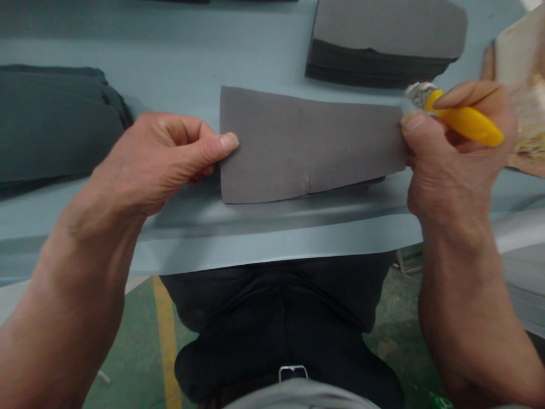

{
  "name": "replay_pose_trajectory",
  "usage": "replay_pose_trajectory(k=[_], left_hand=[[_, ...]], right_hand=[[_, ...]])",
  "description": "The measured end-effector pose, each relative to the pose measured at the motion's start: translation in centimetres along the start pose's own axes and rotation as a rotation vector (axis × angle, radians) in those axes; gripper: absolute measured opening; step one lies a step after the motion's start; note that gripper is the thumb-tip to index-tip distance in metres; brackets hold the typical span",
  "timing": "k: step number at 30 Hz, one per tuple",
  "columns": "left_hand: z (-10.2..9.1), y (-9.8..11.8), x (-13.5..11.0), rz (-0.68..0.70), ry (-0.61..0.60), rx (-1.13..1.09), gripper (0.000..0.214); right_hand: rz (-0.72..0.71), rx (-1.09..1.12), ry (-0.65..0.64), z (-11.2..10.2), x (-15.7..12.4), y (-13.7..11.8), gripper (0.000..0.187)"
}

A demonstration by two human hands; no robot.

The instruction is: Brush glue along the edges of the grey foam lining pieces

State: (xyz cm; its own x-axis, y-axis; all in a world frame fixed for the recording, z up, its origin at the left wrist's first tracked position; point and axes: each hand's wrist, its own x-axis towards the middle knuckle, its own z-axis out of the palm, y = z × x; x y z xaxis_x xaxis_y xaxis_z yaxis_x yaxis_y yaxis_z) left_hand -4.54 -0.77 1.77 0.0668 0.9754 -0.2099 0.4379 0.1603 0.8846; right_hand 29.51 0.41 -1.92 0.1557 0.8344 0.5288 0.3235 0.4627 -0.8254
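Observation:
A grey foam sheet (306, 147), wider at the left than at the right, is held just above the pale blue table (191, 62). My left hand (162, 159) pinches its left edge between thumb and curled fingers. My right hand (451, 153) grips the sheet's right edge with the thumb on top and also holds a yellow-handled brush (466, 122), whose pale bristle tip points left past the sheet's corner.
A stack of dark grey foam pieces (383, 40) lies at the back right. Dark folded material (55, 125) lies at the left. A brownish board with pale residue (523, 85) sits at the far right. The table's front edge (272, 241) runs just above my lap.

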Motion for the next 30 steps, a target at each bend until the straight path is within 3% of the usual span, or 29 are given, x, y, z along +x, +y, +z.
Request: replay_pose_trajectory(k=[7, 12, 24, 30], left_hand=[[0.22, 0.02, 0.09, -0.007, -0.012, -0.025, 0.044], [0.43, 0.28, 0.10, -0.005, -0.031, -0.061, 0.041], [0.69, 0.54, -0.39, -0.011, 0.040, 0.005, 0.041], [0.71, 0.55, -0.41, -0.023, 0.071, 0.054, 0.040]], right_hand=[[0.002, -0.031, 0.035, -0.01, -0.04, 0.37, 0.045], [-0.010, -0.001, 0.020, -0.05, -0.02, 0.29, 0.050], [0.016, -0.062, -0.048, -0.27, -0.07, -0.19, 0.053], [0.031, -0.033, -0.006, -0.19, -0.11, -0.05, 0.051]])
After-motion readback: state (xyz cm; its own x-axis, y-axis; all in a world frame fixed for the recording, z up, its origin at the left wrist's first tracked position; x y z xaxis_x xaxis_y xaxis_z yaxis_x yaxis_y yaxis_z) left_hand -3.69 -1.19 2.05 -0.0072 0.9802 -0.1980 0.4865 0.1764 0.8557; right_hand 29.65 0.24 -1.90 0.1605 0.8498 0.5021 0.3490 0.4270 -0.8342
